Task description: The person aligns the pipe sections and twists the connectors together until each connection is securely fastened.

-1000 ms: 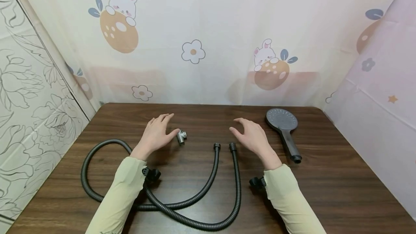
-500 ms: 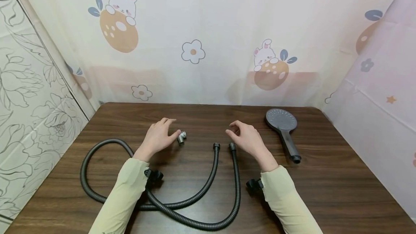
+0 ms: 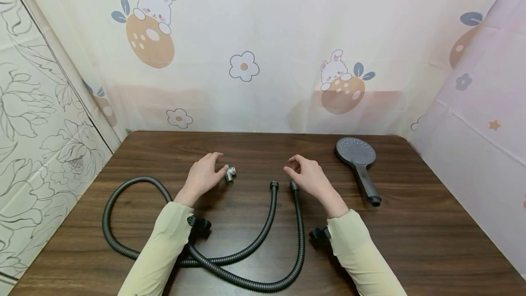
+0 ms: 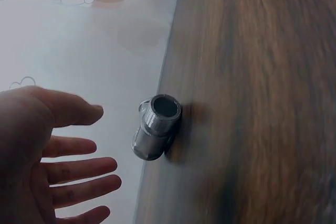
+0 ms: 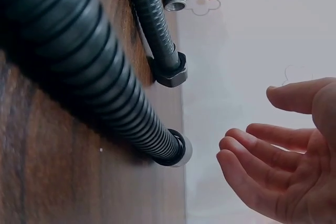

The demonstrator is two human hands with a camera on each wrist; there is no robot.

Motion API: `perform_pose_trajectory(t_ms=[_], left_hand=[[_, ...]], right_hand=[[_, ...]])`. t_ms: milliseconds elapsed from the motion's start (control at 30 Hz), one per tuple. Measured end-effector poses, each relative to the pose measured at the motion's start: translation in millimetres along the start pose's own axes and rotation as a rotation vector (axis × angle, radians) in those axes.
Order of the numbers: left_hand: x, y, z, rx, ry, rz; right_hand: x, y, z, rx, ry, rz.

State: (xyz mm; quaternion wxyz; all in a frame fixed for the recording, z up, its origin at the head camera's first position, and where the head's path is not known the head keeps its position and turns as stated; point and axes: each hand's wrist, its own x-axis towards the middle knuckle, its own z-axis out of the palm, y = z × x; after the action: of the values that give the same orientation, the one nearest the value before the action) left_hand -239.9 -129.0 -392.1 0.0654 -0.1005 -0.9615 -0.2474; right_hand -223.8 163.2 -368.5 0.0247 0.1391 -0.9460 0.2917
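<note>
My left hand (image 3: 203,176) is beside a small chrome pipe fitting (image 3: 230,174), its thumb overlapping the fitting's edge in the head view. In the left wrist view the fitting (image 4: 155,127) lies on the table with its threaded opening facing the camera, and a gap shows between it and the spread fingers. My right hand (image 3: 311,178) hovers near one end of a black ribbed shower hose (image 3: 301,232), holding nothing. The right wrist view shows its relaxed fingers (image 5: 262,156) apart from the hose's collar (image 5: 181,150). The hose's other end has a hex nut (image 5: 172,74).
A grey hand shower head (image 3: 356,153) lies at the right back of the dark wooden table (image 3: 431,232). The hose crosses itself and loops left, partly under my left forearm. Behind the table hangs a printed curtain (image 3: 279,58).
Both hands have shifted slightly inward. The right hand has come closer to the near hose end, its fingers more bent than before. The fitting, hose and shower head stay in place.
</note>
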Motion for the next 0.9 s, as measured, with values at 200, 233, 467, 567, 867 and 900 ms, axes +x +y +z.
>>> perform_pose_trajectory(t_ms=[200,233,467,567,867,900], left_hand=[[0.1,3.7,1.8,-0.083,0.031,-0.081],[0.2,4.5,2.1,-0.101,0.033,-0.093],[1.1,5.5,8.2,-0.207,0.029,-0.166],[2.6,3.8,12.6,-0.244,0.041,-0.196],[3.6,2.3,20.3,-0.362,0.058,-0.268],[3.6,2.0,21.2,-0.378,0.054,-0.27]], right_hand=[[-0.3,-4.3,2.6,0.013,-0.044,0.022],[-0.2,-5.1,3.4,0.017,-0.049,0.026],[1.0,-8.7,9.4,0.105,-0.098,0.081],[1.0,-11.0,11.8,0.149,-0.12,0.105],[1.8,-13.5,22.1,0.232,-0.181,0.191],[1.6,-13.6,23.0,0.236,-0.187,0.197]])
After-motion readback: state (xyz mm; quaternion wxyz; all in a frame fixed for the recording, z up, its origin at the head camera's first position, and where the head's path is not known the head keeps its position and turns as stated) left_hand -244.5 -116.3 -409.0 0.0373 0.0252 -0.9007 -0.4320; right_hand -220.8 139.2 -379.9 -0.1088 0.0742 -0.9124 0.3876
